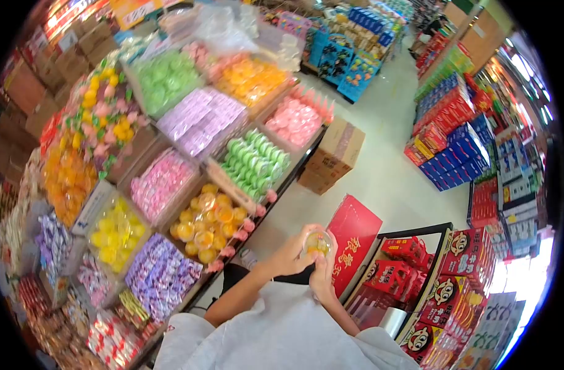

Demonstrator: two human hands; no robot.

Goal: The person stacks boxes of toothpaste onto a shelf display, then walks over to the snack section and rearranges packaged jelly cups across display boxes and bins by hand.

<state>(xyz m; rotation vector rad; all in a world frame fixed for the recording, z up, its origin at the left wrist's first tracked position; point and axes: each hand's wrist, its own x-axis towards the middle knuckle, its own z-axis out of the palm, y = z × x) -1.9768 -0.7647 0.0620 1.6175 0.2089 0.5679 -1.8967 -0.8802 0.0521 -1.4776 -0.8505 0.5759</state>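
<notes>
Both hands are raised in front of the grey shirt, around a round, clear jelly cup (318, 242) with yellow-orange pieces inside. My left hand (291, 254) closes on its left side. My right hand (323, 274) grips it from below and from the right, the thumb near its lower edge. To the left of the hands, a bin holds similar round orange jelly cups (209, 223). Beyond my right hand lies a red box (351, 240) with gold lettering.
Bins of wrapped sweets, such as green-striped packs (256, 161) and purple packets (202, 120), fill the left display. Cardboard boxes (334, 151) stand on the floor ahead. A rack of red cartons (458, 271) is at the right.
</notes>
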